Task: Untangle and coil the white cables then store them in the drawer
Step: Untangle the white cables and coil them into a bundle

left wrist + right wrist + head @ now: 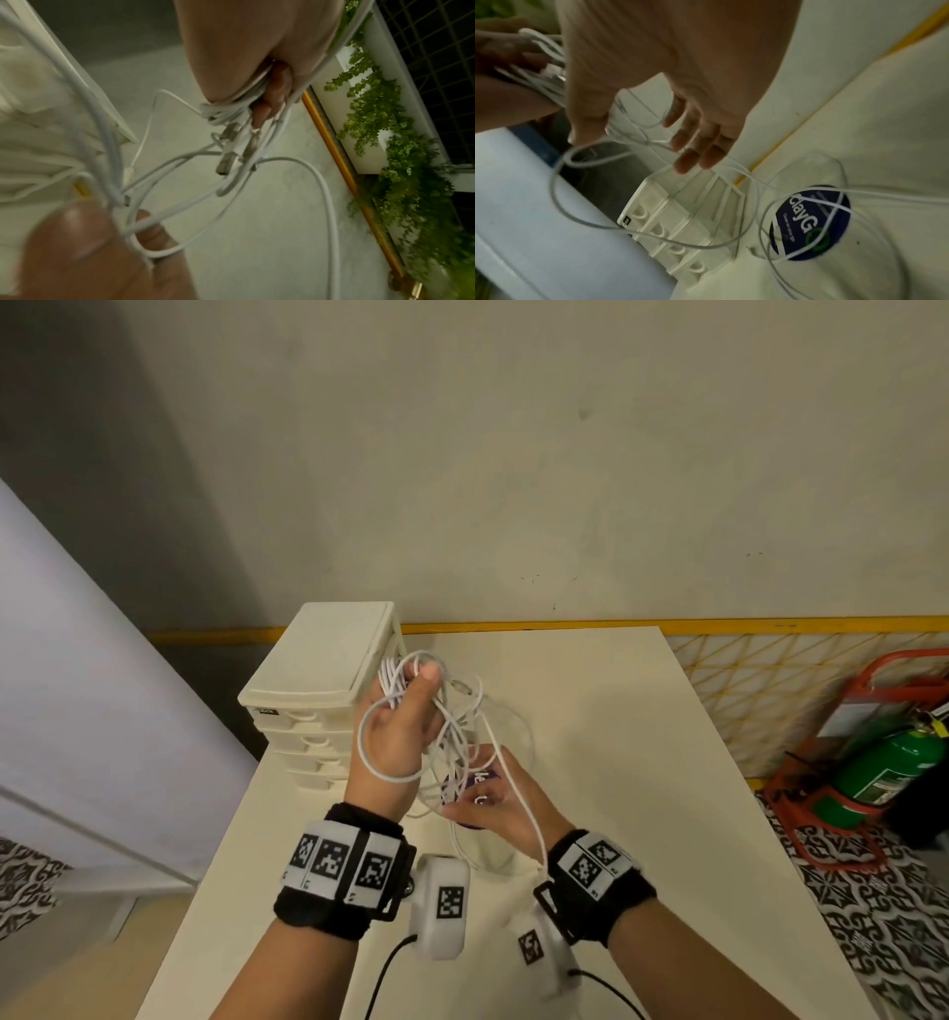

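Two hands up over the table, cables between them. Right hand is nearest and lower: fingers straight and spread, loose strands crossing them and one strand trailing over the wrist; can't tell if any strand is actually pinched. Below it on the table sits a clear container with a dark round label, with cable loops lying over it. Left hand is higher and further out, fingers curled round a bunch of the white cables; several strands are clamped against the thumb, metal plug ends hang out just below the grip, and one big loop drapes down round the back of the hand. Tangle hangs from the left hand down to the right hand, in the air. Just beyond the left hand stands the cream drawer unit at the table's left rear corner, all drawers closed. Wall behind.
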`<state>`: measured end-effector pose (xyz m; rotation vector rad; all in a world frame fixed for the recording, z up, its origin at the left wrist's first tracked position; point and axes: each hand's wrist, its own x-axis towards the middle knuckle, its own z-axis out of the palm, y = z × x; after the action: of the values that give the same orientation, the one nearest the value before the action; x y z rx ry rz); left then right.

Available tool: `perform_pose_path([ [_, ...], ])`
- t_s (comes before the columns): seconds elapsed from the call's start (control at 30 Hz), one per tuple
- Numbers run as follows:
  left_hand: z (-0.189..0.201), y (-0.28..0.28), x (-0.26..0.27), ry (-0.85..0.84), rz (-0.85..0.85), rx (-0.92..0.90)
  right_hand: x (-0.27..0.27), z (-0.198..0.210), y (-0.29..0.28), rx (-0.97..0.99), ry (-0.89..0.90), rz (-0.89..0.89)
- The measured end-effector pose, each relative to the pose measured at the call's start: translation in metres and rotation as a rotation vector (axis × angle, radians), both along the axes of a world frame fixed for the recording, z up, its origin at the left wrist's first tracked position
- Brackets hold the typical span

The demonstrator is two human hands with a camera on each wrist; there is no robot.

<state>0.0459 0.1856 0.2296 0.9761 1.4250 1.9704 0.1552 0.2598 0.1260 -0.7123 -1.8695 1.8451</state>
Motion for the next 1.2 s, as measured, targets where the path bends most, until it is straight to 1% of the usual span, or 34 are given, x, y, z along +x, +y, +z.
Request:
perform_pose_path([
  [0.13, 0.005, 0.000, -0.006, -0.035, -0.032, 0.072, 0.002, -0.012, -0.002, 0.018, -0.050, 0.059],
  [0.2, 0.003, 0.000, -0.011, -0.044, -0.056, 0.097, 0.001, -0.012, -0.002, 0.023, -0.001, 0.028],
  [0.27, 0.001, -0.001, -0.017, -0.092, -0.061, 0.104, -0.001, -0.005, -0.002, 0.015, 0.048, -0.016],
  [0.37, -0.001, -0.007, -0.033, -0.136, -0.026, 0.110, 0.004, 0.014, 0.004, -0.052, 0.103, -0.085],
  [0.43, -0.003, -0.015, -0.046, -0.084, 0.034, 0.054, 0.013, 0.029, 0.012, -0.128, 0.174, -0.175],
  [0.53, -0.010, -0.025, -0.055, 0.041, 0.074, -0.103, 0.021, 0.057, 0.026, -0.178, 0.306, -0.247],
  [0.63, -0.017, -0.023, -0.047, 0.039, 0.057, -0.193, 0.020, 0.083, 0.037, -0.256, 0.421, -0.272],
  [0.7, -0.018, -0.020, -0.038, 0.048, 0.084, -0.221, 0.022, 0.096, 0.043, -0.347, 0.483, -0.257],
  [0.77, -0.021, -0.016, -0.032, 0.039, 0.104, -0.221, 0.025, 0.103, 0.046, -0.445, 0.539, -0.182],
  [0.83, -0.024, -0.013, -0.029, 0.035, 0.119, -0.226, 0.025, 0.103, 0.044, -0.473, 0.510, -0.139],
  [0.9, -0.026, -0.010, -0.027, 0.036, 0.134, -0.222, 0.024, 0.096, 0.041, -0.382, 0.370, -0.161],
  [1.0, -0.026, -0.012, -0.028, 0.045, 0.185, -0.183, 0.028, 0.080, 0.039, -0.046, 0.147, -0.157],
  [1.07, -0.026, -0.017, -0.036, -0.018, 0.264, -0.174, 0.033, 0.072, 0.045, 0.173, -0.006, -0.201],
  [1.1, -0.026, -0.021, -0.042, -0.050, 0.313, -0.175, 0.037, 0.068, 0.049, 0.248, -0.052, -0.237],
  [1.13, -0.025, -0.025, -0.048, -0.062, 0.359, -0.179, 0.041, 0.064, 0.054, 0.280, -0.068, -0.280],
  [1.2, -0.025, -0.031, -0.058, -0.040, 0.420, -0.193, 0.049, 0.059, 0.063, 0.268, -0.065, -0.361],
])
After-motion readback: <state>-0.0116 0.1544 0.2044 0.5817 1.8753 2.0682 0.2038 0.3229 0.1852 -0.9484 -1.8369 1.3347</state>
